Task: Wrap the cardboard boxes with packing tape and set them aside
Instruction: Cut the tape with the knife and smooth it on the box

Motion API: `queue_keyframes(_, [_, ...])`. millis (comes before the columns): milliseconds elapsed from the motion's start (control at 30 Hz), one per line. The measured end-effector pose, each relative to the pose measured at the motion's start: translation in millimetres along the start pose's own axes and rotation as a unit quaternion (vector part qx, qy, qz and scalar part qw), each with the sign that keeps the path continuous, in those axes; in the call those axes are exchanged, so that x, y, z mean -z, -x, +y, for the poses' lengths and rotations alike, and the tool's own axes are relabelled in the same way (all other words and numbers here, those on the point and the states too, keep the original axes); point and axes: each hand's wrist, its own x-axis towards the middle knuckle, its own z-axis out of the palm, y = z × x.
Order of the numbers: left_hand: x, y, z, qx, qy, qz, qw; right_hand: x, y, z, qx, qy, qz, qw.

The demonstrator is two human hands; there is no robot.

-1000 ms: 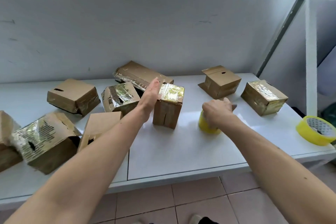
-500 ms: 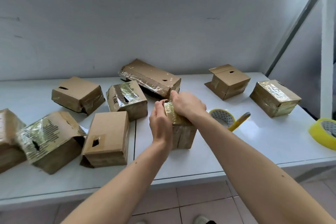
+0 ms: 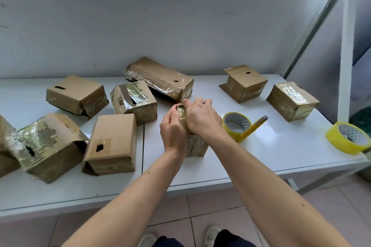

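Pressing tape down now: my left hand (image 3: pixel 173 128) and right hand (image 3: pixel 202 115) have both closed on the small box (image 3: pixel 195 145), fingers curled around its top; the tape roll (image 3: pixel 236 125) was dropped on the table (image 3: pixel 281 154).

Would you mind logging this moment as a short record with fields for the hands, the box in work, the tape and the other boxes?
left hand: left hand grips the near-left side of the small box's top
right hand: right hand curls over the top of the small box
box in work: small box, upright on the white table, top taped
tape: open tape roll just right of the hands, loose end sticking out; second tape roll at the table's right edge
other boxes: eight, several wrapped in shiny tape
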Motion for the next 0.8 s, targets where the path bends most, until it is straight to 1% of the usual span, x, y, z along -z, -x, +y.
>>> queue_keyframes(67, [-0.4,-0.1,1.7,0.008,0.014,0.011,1.000,-3.7,1.5,-4.9,0.006,0.011,0.015,1.000])
queue_keyframes(133, [-2.0,-0.7,4.8,0.011,0.003,0.021,1.000,2.3,-0.9,-5.7,0.007,-0.019,0.024,1.000])
queue_keyframes(200, [-6.0,-4.1,15.5,0.031,0.008,0.053,0.998,13.6,-2.8,2.9,0.016,-0.128,0.023,0.991])
queue_keyframes(233, [-7.3,-9.9,21.6,0.052,0.010,0.086,0.995,18.7,0.0,8.5,0.041,-0.189,0.022,0.981])
queue_keyframes(267, [-9.3,-11.1,33.0,0.085,0.010,0.111,0.990,21.3,4.5,12.6,0.077,-0.216,0.024,0.973])
queue_keyframes(300, [-11.7,-12.8,42.5,0.128,0.011,0.103,0.986,21.4,9.4,15.7,0.112,-0.202,0.029,0.973])
queue_keyframes(333, [-14.4,-13.2,50.6,0.174,0.012,0.070,0.982,19.0,11.6,17.6,0.130,-0.172,0.036,0.976])
queue_keyframes(367, [-14.7,-11.5,54.0,0.209,0.007,0.021,0.978,16.3,12.7,17.7,0.127,-0.142,0.048,0.981])
queue_keyframes(400, [-10.3,-6.0,53.0,0.213,-0.026,-0.031,0.976,14.3,12.3,16.4,0.109,-0.115,0.058,0.986])
queue_keyframes(433, [-7.4,2.2,51.2,0.207,-0.045,-0.062,0.975,13.4,11.3,14.8,0.082,-0.094,0.059,0.990])
queue_keyframes(500, [2.7,4.6,31.3,0.182,-0.076,-0.092,0.976,9.4,6.7,11.9,0.027,-0.057,0.033,0.997])
queue_keyframes(567, [16.3,-3.4,10.7,0.142,-0.099,-0.087,0.981,-0.5,1.6,9.8,-0.011,-0.028,0.000,1.000])
queue_keyframes(633, [22.2,-9.2,-4.1,0.140,-0.097,-0.085,0.982,-12.6,-1.9,6.1,-0.030,-0.005,-0.011,0.999])
queue_keyframes(733, [23.3,-13.6,-14.5,0.104,-0.090,-0.046,0.989,-27.3,-7.8,2.4,-0.037,0.024,0.006,0.999])
queue_keyframes(800, [24.0,-18.1,-19.4,0.094,-0.098,-0.042,0.990,-34.6,-9.3,1.5,-0.032,0.051,0.022,0.998])
